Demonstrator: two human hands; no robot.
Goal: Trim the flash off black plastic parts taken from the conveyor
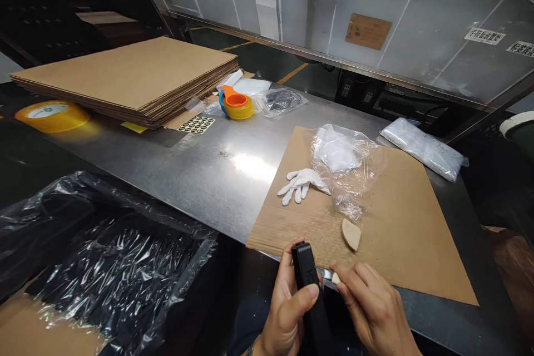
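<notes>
In the head view, my left hand (287, 308) is wrapped round a long black plastic device (307, 270), thumb laid along its face. A shiny metallic part (326, 275) juts from its right side. Close to that part, my right hand (371, 303) pinches a small pale piece (335, 278), mostly covered by the fingertips; its kind is unclear. Just beyond the hands, a beige quarter-round pad (351, 235) lies on the cardboard sheet (411, 217). Farther back are a white glove (303, 182) and a clear plastic bag (354, 178) with white material inside.
Flat cardboard (137, 75) is stacked at the back left, between a yellow tape roll (52, 117) and an orange tape dispenser (236, 101). Black plastic film (112, 267) lines a box at lower left. A bagged white pack (423, 147) rests at the right edge of the metal table (200, 169).
</notes>
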